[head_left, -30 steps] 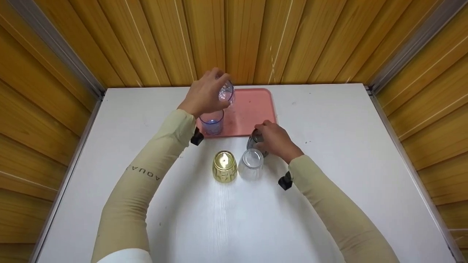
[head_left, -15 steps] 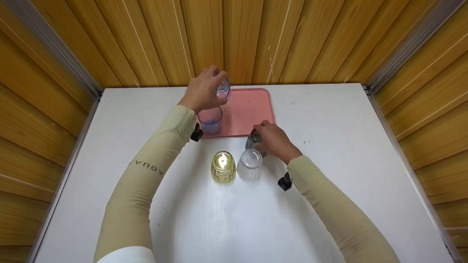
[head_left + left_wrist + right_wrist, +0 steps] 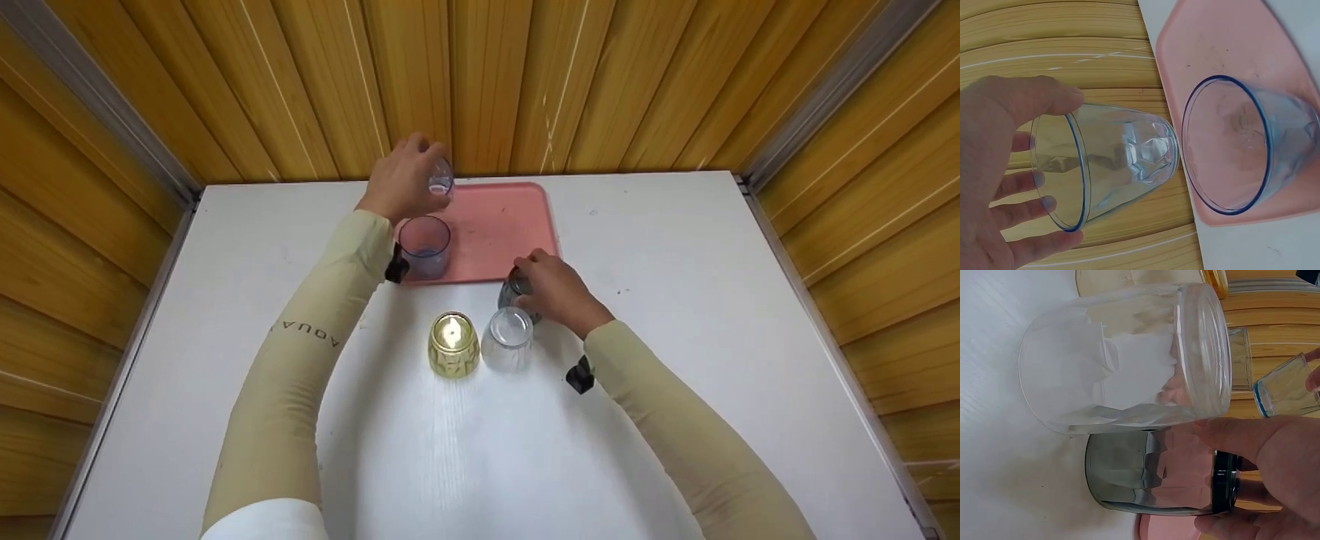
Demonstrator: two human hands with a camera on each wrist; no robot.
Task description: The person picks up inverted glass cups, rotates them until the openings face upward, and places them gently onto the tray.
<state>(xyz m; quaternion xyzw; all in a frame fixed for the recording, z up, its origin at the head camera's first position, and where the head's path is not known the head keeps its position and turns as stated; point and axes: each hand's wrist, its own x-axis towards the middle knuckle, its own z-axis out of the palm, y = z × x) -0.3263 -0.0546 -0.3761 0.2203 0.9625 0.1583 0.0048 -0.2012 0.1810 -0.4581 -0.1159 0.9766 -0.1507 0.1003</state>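
My left hand [image 3: 403, 180] holds a clear blue-tinted drinking glass [image 3: 1123, 152] by its rim, thumb on one side and fingers on the other. That glass is upright above the back left of the pink tray [image 3: 499, 236]. A similar blue glass [image 3: 424, 251] stands upright at the tray's front left corner. My right hand [image 3: 556, 291] grips the base end of an upside-down smoky grey glass [image 3: 1151, 472], its mouth at the table by the tray's front edge. Touching or nearly touching it is an inverted clear glass [image 3: 508, 345], with an inverted yellow glass [image 3: 453, 349] to the left.
A white table [image 3: 675, 315] carries everything. Wood-plank walls [image 3: 480, 82] rise behind and at both sides, and the tray's back edge lies close to the rear wall. Both forearms reach in from the front, with a small black device [image 3: 580, 375] at each wrist.
My left hand has moved slightly left and back with the blue-tinted glass. The right hand stays on the grey glass, and the head view has shifted a little.
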